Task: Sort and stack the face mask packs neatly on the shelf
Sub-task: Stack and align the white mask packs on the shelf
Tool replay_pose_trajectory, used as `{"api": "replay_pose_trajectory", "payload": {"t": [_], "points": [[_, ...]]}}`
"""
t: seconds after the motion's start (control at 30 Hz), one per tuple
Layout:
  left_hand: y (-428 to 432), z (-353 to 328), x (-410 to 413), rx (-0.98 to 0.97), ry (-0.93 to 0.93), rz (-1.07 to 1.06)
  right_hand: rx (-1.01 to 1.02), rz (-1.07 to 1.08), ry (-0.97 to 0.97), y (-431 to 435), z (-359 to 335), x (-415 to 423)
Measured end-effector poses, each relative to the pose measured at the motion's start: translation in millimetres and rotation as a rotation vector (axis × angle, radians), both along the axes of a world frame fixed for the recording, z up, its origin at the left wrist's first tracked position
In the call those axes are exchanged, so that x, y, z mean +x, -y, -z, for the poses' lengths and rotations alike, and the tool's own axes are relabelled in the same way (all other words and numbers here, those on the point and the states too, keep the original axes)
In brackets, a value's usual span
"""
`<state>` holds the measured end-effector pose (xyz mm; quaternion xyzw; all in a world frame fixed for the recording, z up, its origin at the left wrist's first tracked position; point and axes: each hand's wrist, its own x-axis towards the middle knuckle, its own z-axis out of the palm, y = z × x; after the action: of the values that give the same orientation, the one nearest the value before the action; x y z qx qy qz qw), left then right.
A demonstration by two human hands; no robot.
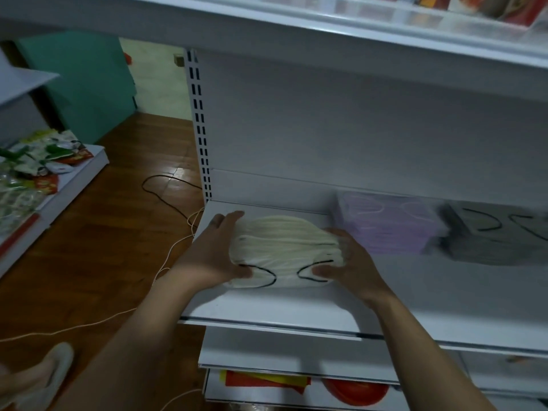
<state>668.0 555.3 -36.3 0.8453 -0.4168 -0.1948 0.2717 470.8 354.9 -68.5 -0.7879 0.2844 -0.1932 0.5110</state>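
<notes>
A cream pack of face masks [281, 247] with black ear loops lies on the white shelf [267, 310] near its left end. My left hand [213, 250] grips the pack's left side, fingers over the top and thumb at the front. On the pack's right side, my right hand [347, 262] holds it the same way. To the right stands a purple stack of mask packs [391, 226], and past it a grey stack [492, 235] with black loops, blurred.
An upper shelf [355, 31] overhangs close above. Lower shelves hold red and yellow items [267, 381]. Cords [166, 188] trail over the wooden floor at left. A low shelf with snack packets [35, 164] stands far left. A slippered foot [50, 372] shows at bottom left.
</notes>
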Motion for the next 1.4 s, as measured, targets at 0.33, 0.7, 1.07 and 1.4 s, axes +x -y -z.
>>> {"api": "replay_pose_trajectory", "payload": {"t": [0.33,0.7,1.07,1.4], "points": [[25,-25,-6,0.413,0.622,0.213,-0.037,0.004,-0.017,4,4,2],[42,-26,-18,0.43,0.61,0.336,0.009,-0.019,0.031,15,10,4],[55,-16,-16,0.262,0.62,0.384,0.114,0.224,0.145,-9,19,1],[68,-9,-9,0.262,0.653,0.43,0.074,0.169,0.031,-15,13,1]]}}
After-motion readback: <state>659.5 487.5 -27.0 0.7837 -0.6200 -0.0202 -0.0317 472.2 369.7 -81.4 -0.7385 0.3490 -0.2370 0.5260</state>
